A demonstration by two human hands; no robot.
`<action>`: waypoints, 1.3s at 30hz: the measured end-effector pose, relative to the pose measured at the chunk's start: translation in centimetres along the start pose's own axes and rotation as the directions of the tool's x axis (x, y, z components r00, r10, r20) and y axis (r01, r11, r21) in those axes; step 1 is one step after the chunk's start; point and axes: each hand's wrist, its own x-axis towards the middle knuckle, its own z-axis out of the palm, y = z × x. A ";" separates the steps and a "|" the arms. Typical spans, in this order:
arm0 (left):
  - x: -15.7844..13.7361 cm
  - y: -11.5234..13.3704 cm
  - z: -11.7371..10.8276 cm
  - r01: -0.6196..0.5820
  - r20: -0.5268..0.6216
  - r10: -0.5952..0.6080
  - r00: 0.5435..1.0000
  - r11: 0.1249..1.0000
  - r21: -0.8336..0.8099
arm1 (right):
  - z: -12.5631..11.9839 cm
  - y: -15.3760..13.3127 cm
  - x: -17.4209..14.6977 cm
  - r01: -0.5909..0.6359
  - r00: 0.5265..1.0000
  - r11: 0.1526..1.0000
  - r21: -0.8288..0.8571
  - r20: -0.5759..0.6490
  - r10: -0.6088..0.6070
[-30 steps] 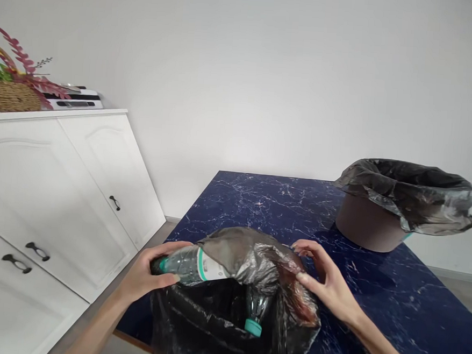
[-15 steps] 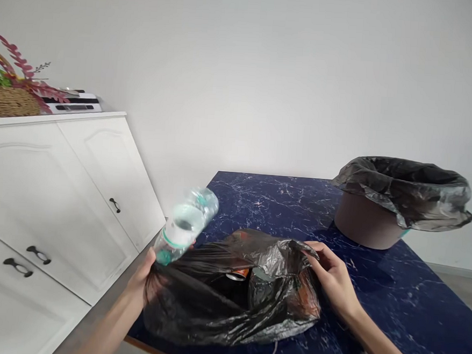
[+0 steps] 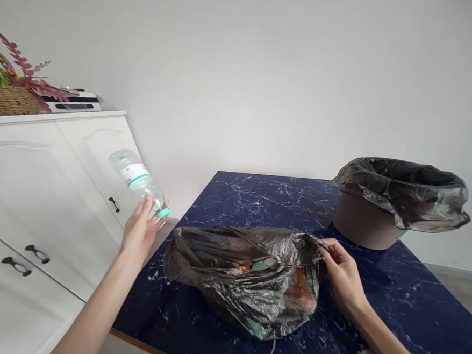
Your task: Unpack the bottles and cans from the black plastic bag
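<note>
- Left hand (image 3: 140,234): grip closed round neck of plastic bottle (image 3: 137,180), raised at 9 o'clock of black bag (image 3: 249,277).
- Right hand (image 3: 344,273): pinches bag rim, 3 o'clock side, on desk (image 3: 404,307).

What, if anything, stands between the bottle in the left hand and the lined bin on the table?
The bottle is held in the left hand off the table's left edge. The black bag, pinched by the right hand, lies nearer the camera than the straight path to the bin. Nothing else visible intervenes.
</note>
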 end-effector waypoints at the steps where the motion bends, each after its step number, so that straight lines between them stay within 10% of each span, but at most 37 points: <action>1: 0.4 0.2 -0.4 -0.017 0.005 0.017 1.000 0.995 0.097 | -0.2 0.1 0.2 -0.009 1.000 1.000 0.028 -0.025 0.010; 4: 0.9 0.9 -1.5 -0.092 0.051 0.078 0.996 0.915 0.392 | -0.6 0.3 0.7 -0.025 0.996 0.993 0.115 -0.079 0.034; 7: 1.0 1.9 -2.1 -0.243 0.176 0.168 0.970 0.620 0.746 | -0.8 0.4 0.9 -0.027 0.995 0.988 0.154 -0.089 0.041; 12: 1.7 2.8 -1.3 -0.320 0.265 0.194 0.945 0.369 0.873 | -0.8 0.6 1.0 -0.031 0.996 0.986 0.162 -0.074 0.044; 23: 4.4 -0.2 3.1 -0.375 0.306 0.218 0.927 0.547 0.749 | -1.1 1.1 1.0 -0.052 0.998 0.988 0.147 -0.038 0.058; 35: 3.9 -1.7 3.1 -0.370 0.264 0.262 0.928 0.576 0.729 | -1.1 1.4 0.8 -0.087 0.996 0.990 0.112 -0.017 0.090; 39: 0.5 0.1 3.1 -0.449 0.138 0.509 0.850 0.560 0.697 | -0.9 1.3 0.7 -0.078 0.997 0.993 0.093 -0.019 0.080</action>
